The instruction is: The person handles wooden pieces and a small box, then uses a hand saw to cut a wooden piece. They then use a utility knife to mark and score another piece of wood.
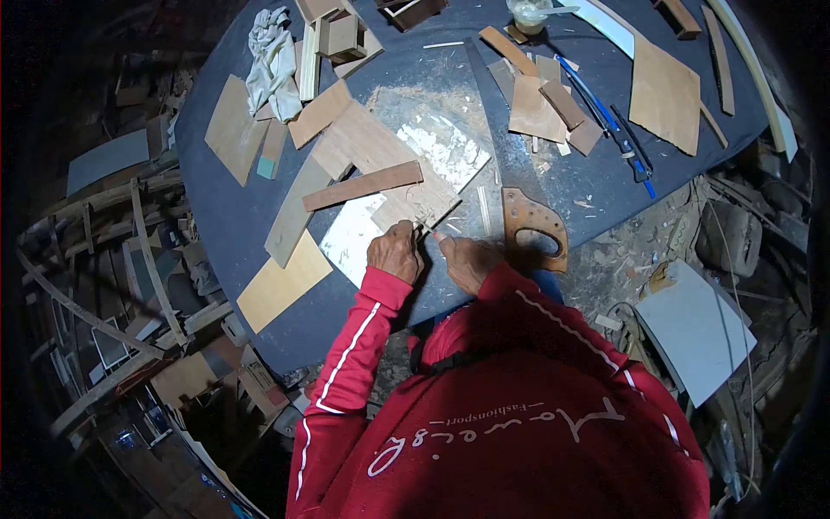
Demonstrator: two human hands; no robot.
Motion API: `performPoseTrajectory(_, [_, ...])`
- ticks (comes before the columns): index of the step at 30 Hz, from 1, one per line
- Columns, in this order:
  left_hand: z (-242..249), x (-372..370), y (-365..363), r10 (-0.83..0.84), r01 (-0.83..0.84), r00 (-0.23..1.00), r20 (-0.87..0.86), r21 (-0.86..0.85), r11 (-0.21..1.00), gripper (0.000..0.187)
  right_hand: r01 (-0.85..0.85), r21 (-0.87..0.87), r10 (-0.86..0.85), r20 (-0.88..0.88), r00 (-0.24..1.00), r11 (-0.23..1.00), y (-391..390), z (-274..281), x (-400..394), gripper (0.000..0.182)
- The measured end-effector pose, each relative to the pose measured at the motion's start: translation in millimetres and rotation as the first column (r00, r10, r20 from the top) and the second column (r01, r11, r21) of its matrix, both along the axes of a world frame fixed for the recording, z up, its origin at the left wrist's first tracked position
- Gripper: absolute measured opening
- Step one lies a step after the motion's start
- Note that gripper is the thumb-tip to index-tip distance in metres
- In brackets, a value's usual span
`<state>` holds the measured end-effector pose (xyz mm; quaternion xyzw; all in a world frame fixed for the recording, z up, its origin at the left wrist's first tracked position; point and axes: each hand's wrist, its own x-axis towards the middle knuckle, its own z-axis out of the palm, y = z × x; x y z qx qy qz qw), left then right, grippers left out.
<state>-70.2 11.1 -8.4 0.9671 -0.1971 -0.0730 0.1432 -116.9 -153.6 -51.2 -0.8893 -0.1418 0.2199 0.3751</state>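
Observation:
My left hand point(396, 252) is closed at the near corner of a wide plywood board point(373, 147), with its fingertips around something small and thin. Just beside it, my right hand point(469, 261) is also closed, its fingertips pointing at the same spot. What each hand grips is too small and covered to name. Pale wood shavings point(424, 213) lie on the board right in front of the fingers. A brown wooden strip point(363, 186) rests across the board. Under it lies a white-smeared sheet point(350, 246). A handsaw point(536, 227) with a wooden handle lies right of my right hand.
Plywood offcuts point(284, 281) lie on the left of the dark-covered table point(233, 208), near a crumpled cloth point(272, 65) and a small wooden box point(341, 36). To the right are a blue-framed saw point(609, 121), wood pieces point(664, 91) and a plastic tub point(527, 16).

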Motion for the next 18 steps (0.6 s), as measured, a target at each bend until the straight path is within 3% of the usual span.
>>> performPoseTrajectory(3, [1.3, 0.7, 0.5, 0.013, -0.013, 1.000, -0.013, -0.002, 1.000, 0.009, 0.086, 0.045, -0.085, -0.040, 0.996, 0.995, 0.8, 1.9, 0.2, 0.022])
performPoseTrajectory(5, [4.4, 2.1, -1.0, 0.004, -0.004, 1.000, -0.030, 0.011, 1.000, 0.008, -0.090, -0.246, 0.143, 0.210, 0.967, 0.965, 7.1, -17.4, 0.4, 0.035])
performPoseTrajectory(6, [5.3, 0.4, -1.0, 0.004, -0.004, 0.999, -0.036, 0.011, 1.000, 0.008, -0.091, -0.245, 0.143, 0.205, 0.968, 0.965, 11.2, -25.3, -2.5, 0.035])
performPoseTrajectory(8, [6.2, 2.1, -3.1, 0.019, -0.018, 0.999, -0.031, 0.019, 1.000, 0.007, -0.076, -0.311, 0.190, 0.352, 0.917, 0.947, 14.4, -32.3, -0.2, 0.034])
performPoseTrajectory(12, [3.6, 1.2, -2.2, 0.036, -0.037, 0.999, -0.039, -0.018, 0.999, 0.007, 0.018, -0.151, 0.021, 0.249, 0.968, 0.988, 7.1, -23.2, -10.1, 0.038])
performPoseTrajectory(14, [3.0, 2.9, -1.5, 0.029, -0.030, 0.999, -0.021, -0.012, 0.999, 0.007, -0.017, -0.134, 0.016, -0.008, 1.000, 0.991, 7.3, -13.4, -1.1, 0.037])
performPoseTrajectory(18, [5.4, 4.9, -3.2, 0.032, -0.031, 0.999, -0.029, 0.023, 0.999, 0.007, 0.024, -0.210, 0.013, 0.174, 0.985, 0.977, 17.9, -59.3, -17.4, 0.031])
